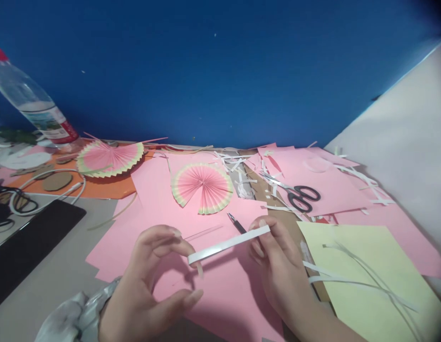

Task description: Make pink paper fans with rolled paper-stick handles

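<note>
My right hand [279, 270] pinches a narrow white paper strip [229, 244] between thumb and fingers, near the strip's right end. The strip slants down to the left above pink paper sheets [238, 294]. At its left end is my left hand [152, 280], thumb and fingers apart, with the fingers close behind the strip; whether they touch it I cannot tell. Beneath the strip lies a black pen [236, 222], partly hidden by my right hand. Beyond it rests a pleated pink paper fan [202, 183] with a yellow-green edge, spread nearly into a full circle.
Black-handled scissors [300, 197] lie at right among white paper scraps. A pale yellow sheet [370, 285] carries long thin strips [362, 283]. A second fan [111, 159], a plastic bottle [45, 109], a cable [45, 209] and a black phone-like slab [35, 247] are at left.
</note>
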Tool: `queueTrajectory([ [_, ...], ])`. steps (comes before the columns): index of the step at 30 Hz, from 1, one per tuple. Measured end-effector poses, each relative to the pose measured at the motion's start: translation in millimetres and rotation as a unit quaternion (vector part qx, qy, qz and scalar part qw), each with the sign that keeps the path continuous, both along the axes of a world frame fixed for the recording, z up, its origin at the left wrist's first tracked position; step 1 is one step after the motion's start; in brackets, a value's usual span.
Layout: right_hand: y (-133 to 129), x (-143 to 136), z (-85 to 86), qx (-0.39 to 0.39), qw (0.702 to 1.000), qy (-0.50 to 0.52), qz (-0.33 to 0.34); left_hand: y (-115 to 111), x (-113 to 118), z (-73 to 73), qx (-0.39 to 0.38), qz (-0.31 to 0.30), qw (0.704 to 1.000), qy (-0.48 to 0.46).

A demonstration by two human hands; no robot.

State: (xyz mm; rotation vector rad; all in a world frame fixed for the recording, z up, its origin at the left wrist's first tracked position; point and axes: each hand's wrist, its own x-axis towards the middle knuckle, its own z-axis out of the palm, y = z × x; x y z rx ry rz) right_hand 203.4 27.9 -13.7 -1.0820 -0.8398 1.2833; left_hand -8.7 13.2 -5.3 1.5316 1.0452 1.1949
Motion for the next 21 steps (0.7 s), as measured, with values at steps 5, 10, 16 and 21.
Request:
queueTrajectory([
  [5, -6.4, 1.7, -0.8, 0.034, 0.997, -0.07, 0.008, 0.5, 3.5, 6.1, 0.16, -0.03, 0.983, 0.085],
  [10, -11.2, 2.3, 2.2, 0.096, 0.981, -0.165, 0.027, -2.3, 4.8, 2.6, 0.192, 0.078, 0.959, 0.195],
  [16, -10.5, 6.7, 4.9, 0.205, 0.936, -0.282, 0.047, -1.7, 4.6, -4.6, 0.097, 0.138, 0.969, 0.178],
  [21, -9.8, 10.7, 3.3, 0.237, 0.921, -0.305, 0.056, 7.1, -0.4, 2.2, 0.035, 0.011, 0.988, 0.153],
])
